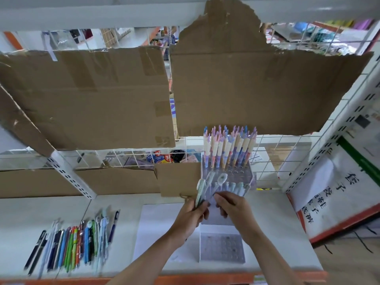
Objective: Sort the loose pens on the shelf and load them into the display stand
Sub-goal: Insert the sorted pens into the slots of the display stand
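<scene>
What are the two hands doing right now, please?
Left hand: grips a small bunch of pale pens.
Right hand: fingers curled, pinching one pen.

Two bare forearms, no sleeves in view, left hand, right hand, fingers ringless

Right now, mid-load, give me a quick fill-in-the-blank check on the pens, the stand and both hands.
1. The left hand grips a small bunch of pale ____.
2. The loose pens lie on the shelf to the ____ of the hands.
3. The tall patterned pens stand in the ____ rows of the clear display stand.
4. The right hand works at the stand's ____ row.

Missing words: pens; left; back; front
</scene>
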Available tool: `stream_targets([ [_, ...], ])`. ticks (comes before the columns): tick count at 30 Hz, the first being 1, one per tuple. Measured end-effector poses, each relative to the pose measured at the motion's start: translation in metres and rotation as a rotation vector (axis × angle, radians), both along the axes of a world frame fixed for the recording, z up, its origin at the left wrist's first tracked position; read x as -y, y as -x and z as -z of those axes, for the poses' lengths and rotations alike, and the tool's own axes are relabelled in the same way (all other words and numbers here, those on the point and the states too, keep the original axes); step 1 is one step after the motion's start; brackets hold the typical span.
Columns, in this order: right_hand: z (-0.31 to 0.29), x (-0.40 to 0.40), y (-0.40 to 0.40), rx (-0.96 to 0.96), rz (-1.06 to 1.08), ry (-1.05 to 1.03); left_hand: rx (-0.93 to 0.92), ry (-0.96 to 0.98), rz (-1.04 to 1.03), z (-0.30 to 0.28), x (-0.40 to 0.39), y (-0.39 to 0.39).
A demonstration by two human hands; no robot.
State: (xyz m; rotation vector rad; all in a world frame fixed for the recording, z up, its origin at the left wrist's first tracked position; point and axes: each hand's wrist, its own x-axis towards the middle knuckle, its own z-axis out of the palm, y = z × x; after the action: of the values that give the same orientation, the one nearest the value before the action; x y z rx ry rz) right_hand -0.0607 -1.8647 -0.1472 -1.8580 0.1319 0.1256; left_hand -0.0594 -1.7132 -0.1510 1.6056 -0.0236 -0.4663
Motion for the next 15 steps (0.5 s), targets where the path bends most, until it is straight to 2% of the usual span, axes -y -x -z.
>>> stream_targets([
  [5, -0.012, -0.009, 0.000, -0.052, -0.053, -0.072, 0.027, 0.047, 0.085, -0.011, 0.001, 0.005],
  [8, -0.008, -0.008, -0.004, -0.060, -0.027, -0.067, 0.064, -0.106, -0.078, 0.002, -0.006, 0.001],
  [11, 0.002, -0.001, -0.013, 0.016, 0.090, 0.079, 0.116, -0.199, -0.300, 0.010, -0.016, -0.006],
  [15, 0.021, -0.008, -0.020, 0.024, 0.085, 0.291, 0.219, -0.346, -0.297, 0.014, -0.026, -0.010],
])
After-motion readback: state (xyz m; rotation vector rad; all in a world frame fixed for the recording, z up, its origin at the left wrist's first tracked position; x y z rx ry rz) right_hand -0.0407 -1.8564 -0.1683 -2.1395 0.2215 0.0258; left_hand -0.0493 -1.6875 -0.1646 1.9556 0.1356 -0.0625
